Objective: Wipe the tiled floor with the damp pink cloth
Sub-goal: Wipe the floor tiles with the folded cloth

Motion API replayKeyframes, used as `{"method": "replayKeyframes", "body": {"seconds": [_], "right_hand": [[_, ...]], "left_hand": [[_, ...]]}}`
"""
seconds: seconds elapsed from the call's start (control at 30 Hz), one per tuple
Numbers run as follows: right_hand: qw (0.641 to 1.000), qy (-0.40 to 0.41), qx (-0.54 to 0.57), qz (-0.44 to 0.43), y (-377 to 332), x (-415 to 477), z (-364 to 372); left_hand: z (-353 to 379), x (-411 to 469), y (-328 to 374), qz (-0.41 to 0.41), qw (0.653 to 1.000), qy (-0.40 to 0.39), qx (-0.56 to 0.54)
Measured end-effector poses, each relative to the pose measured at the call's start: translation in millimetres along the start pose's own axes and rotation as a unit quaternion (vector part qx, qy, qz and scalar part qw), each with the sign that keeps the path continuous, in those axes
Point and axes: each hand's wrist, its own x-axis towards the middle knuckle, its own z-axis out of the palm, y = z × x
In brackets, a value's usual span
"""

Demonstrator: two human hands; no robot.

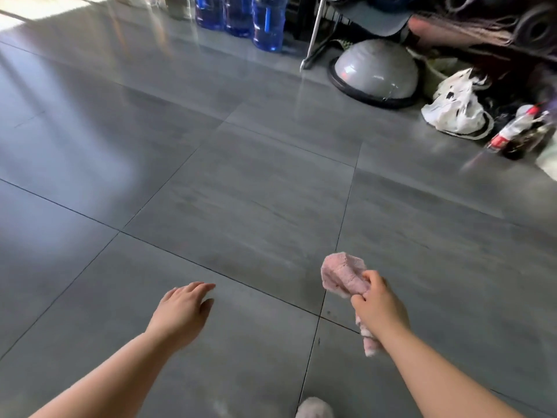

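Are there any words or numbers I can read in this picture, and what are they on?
None can be read.
Bottle: it has a red and white label, but the print is too blurred to read.
Blue water jugs: no readable label shows.
Pink cloth in the right hand: no writing.

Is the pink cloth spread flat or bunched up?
Bunched: the pink cloth is gathered in the right hand, one end dangling below the wrist, not flat on the floor.
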Motion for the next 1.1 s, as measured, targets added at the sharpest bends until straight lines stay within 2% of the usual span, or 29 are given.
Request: {"method": "replayKeyframes", "body": {"seconds": [0.13,0.2,0.3,0.37,0.47,0.53,0.63,0.7,0.73,0.77,0.83,0.93,1.0,1.1], "right_hand": [[0.996,0.086,0.019,-0.016,7,60,14],[0.998,0.051,-0.010,-0.024,16,91,49],[0.993,-0.078,-0.088,-0.021,41,118,112],[0.987,-0.122,-0.107,-0.010,59,121,136],[0.985,-0.129,-0.110,-0.018,71,126,150],[0.990,-0.108,-0.080,-0.052,68,140,158],[0.994,-0.093,-0.013,-0.053,50,148,178],[0.989,-0.089,0.004,-0.119,30,137,195],[0.982,-0.080,-0.024,-0.172,21,132,206],[0.973,-0.104,-0.047,-0.200,13,129,213],[0.961,-0.134,-0.112,-0.215,-4,132,215],[0.945,-0.154,-0.138,-0.252,3,165,202],[0.962,-0.156,-0.132,-0.181,21,188,181],[0.987,-0.094,-0.103,-0.074,54,201,155]], "left_hand": [[34,61,18,-0.016,1.000,0.010,-0.012],[73,89,22,-0.037,0.999,-0.023,-0.019],[128,117,17,-0.067,0.996,-0.065,-0.004],[151,130,8,-0.086,0.993,-0.075,0.026],[173,138,0,-0.105,0.990,-0.089,0.033],[181,142,0,-0.114,0.989,-0.091,0.019],[185,145,-2,-0.119,0.987,-0.109,0.023],[185,145,-3,-0.128,0.984,-0.119,0.025],[185,145,-3,-0.130,0.984,-0.121,0.028],[184,146,-2,-0.130,0.984,-0.119,0.031],[183,146,-2,-0.130,0.985,-0.108,0.031],[181,145,-1,-0.132,0.988,-0.084,0.018],[181,146,-2,-0.128,0.989,-0.076,0.014],[184,145,-3,-0.124,0.989,-0.081,0.018]]}}
